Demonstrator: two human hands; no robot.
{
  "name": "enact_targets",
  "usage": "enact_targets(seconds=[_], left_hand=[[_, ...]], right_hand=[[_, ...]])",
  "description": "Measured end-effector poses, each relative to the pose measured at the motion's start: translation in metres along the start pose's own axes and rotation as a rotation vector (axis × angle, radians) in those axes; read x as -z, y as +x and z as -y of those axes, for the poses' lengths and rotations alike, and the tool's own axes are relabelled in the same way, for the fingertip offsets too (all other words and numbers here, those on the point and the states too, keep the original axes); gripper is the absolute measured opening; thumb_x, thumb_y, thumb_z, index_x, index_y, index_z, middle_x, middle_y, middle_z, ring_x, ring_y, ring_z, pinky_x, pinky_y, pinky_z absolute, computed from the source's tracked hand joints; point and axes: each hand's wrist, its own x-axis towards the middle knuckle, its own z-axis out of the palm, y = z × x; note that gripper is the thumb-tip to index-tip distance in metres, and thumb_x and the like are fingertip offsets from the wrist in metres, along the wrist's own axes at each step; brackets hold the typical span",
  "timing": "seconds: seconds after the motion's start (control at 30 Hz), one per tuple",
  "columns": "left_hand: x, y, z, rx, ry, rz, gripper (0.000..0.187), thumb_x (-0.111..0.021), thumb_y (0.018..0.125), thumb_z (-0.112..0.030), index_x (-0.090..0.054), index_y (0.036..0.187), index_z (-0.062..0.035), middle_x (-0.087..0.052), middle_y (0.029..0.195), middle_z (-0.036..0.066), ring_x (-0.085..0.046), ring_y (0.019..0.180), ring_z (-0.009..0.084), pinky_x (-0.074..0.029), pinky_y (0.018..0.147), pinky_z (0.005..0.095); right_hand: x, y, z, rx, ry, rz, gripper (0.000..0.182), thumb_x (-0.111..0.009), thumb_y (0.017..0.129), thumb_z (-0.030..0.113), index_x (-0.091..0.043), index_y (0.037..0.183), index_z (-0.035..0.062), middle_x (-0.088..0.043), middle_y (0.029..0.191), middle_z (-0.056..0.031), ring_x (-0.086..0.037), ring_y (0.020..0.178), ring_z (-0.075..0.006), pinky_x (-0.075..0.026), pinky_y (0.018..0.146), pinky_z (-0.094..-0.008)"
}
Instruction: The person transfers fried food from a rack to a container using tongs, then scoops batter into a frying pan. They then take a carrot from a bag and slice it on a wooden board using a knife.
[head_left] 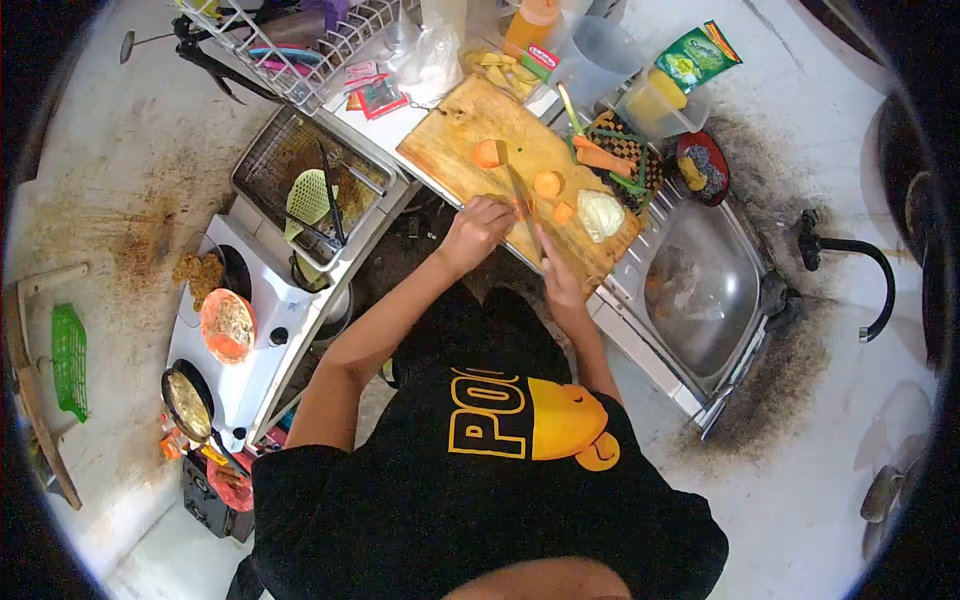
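Note:
A knife (522, 197) is held by its handle in my right hand (562, 272), its blade lying over the wooden cutting board (450, 135). My left hand (482, 230) is closed at the board's near edge, left of the blade; what its fingers hold is too small to make out. Beyond the knife tip lies an orange carrot piece (489, 153). Right of the blade are a round carrot piece (547, 184) and a smaller one (563, 213). A pale cabbage piece (600, 216) rests near the board's right end.
Right of the board are a checkered basket (612, 135) with a carrot (604, 158), a red bowl (702, 168) and a metal sink (700, 285). At left stand a wire-racked tray (270, 150) with utensils and a stove (262, 290) with a pan (187, 400).

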Motion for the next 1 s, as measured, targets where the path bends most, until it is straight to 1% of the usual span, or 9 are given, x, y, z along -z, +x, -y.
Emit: enact_targets(seconds=[0.07, 0.43, 0.57, 0.63, 0.67, 0.73, 0.77, 0.9, 1.0], left_hand=[[-0.004, -0.005, 0.001, 0.011, -0.018, -0.021, 0.017, -0.069, 0.072, -0.002, -0.068, 0.088, -0.0019, -0.065, 0.089, 0.009, -0.062, 0.084, 0.0261, -0.049, 0.075, 0.0372], [-0.004, -0.008, 0.002, 0.022, -0.009, 0.003, 0.019, -0.07, 0.067, -0.002, -0.067, 0.086, -0.0029, -0.066, 0.093, 0.007, -0.062, 0.089, 0.0233, -0.049, 0.078, 0.0357], [-0.002, -0.005, 0.001, 0.034, -0.02, -0.016, 0.018, -0.07, 0.068, -0.002, -0.067, 0.085, -0.0032, -0.066, 0.094, 0.007, -0.063, 0.09, 0.0237, -0.05, 0.079, 0.0361], [-0.006, -0.007, 0.005, 0.038, -0.024, -0.026, 0.017, -0.07, 0.069, -0.002, -0.068, 0.086, -0.0031, -0.066, 0.094, 0.007, -0.063, 0.091, 0.0242, -0.05, 0.079, 0.0361], [-0.008, -0.012, 0.006, 0.05, -0.039, -0.021, 0.016, -0.07, 0.07, -0.002, -0.068, 0.086, -0.0029, -0.066, 0.094, 0.007, -0.063, 0.091, 0.0247, -0.05, 0.08, 0.0361], [-0.008, -0.012, 0.002, 0.1, -0.072, -0.028, 0.017, -0.07, 0.072, -0.003, -0.068, 0.088, -0.0027, -0.066, 0.096, 0.008, -0.063, 0.092, 0.0253, -0.051, 0.08, 0.0362], [-0.007, -0.01, 0.001, 0.154, -0.101, -0.04, 0.018, -0.071, 0.073, -0.004, -0.069, 0.091, -0.0025, -0.066, 0.097, 0.008, -0.063, 0.094, 0.0259, -0.051, 0.08, 0.0362], [0.001, -0.006, -0.008, 0.179, -0.101, -0.081, 0.02, -0.071, 0.075, -0.005, -0.069, 0.094, -0.002, -0.066, 0.101, 0.01, -0.063, 0.096, 0.028, -0.052, 0.08, 0.0361], [0.006, -0.008, -0.007, 0.108, 0.012, -0.041, 0.023, -0.07, 0.076, -0.005, -0.068, 0.099, -0.0015, -0.065, 0.107, 0.011, -0.059, 0.105, 0.0295, -0.05, 0.086, 0.0376]], right_hand=[[0.007, -0.009, -0.006, -0.032, 0.026, 0.029, 0.042, -0.038, 0.1, 0.016, -0.041, 0.142, 0.0133, -0.042, 0.143, -0.0159, -0.037, 0.135, -0.0234, -0.024, 0.111, -0.0324], [-0.028, -0.013, 0.027, -0.32, -0.547, 0.015, 0.05, -0.046, 0.094, 0.004, -0.042, 0.14, 0.0217, -0.057, 0.119, -0.0278, -0.058, 0.109, -0.0407, -0.044, 0.095, -0.0428], [-0.02, -0.009, -0.016, 0.01, -0.507, -0.191, 0.048, -0.047, 0.097, 0.02, -0.037, 0.143, 0.0308, -0.066, 0.095, -0.025, -0.066, 0.085, -0.0403, -0.053, 0.075, -0.0444], [0.007, -0.004, -0.023, -0.225, 0.165, 0.068, 0.047, -0.043, 0.099, 0.036, -0.031, 0.145, 0.0363, -0.063, 0.074, -0.0116, -0.059, 0.057, -0.0262, -0.051, 0.052, -0.0345], [0.012, -0.009, -0.022, -0.228, 0.168, 0.065, 0.047, -0.043, 0.099, 0.036, -0.031, 0.145, 0.0363, -0.063, 0.074, -0.0116, -0.059, 0.057, -0.0262, -0.051, 0.052, -0.0345], [0.028, -0.014, 0.015, -0.664, 0.772, 0.1, 0.055, -0.039, 0.098, 0.048, -0.024, 0.148, 0.0331, -0.044, 0.059, 0.0, -0.037, 0.043, -0.0118, -0.034, 0.037, -0.0242], [0.029, -0.012, 0.032, -0.6, 0.767, 0.074, 0.061, -0.041, 0.097, 0.049, -0.019, 0.15, 0.0257, -0.03, 0.053, 0.0032, -0.027, 0.04, -0.0066, -0.022, 0.033, -0.0232], [0.028, -0.019, 0.004, -0.576, 0.873, 0.026, 0.059, -0.041, 0.099, 0.04, -0.02, 0.15, 0.018, -0.032, 0.051, 0.0025, -0.031, 0.04, -0.0081, -0.024, 0.032, -0.0244], [0.021, -0.019, 0.004, -0.394, 0.628, -0.15, 0.045, -0.04, 0.099, 0.027, -0.035, 0.14, 0.0091, -0.035, 0.048, 0.0009, -0.031, 0.034, -0.0082, -0.028, 0.032, -0.0248]])
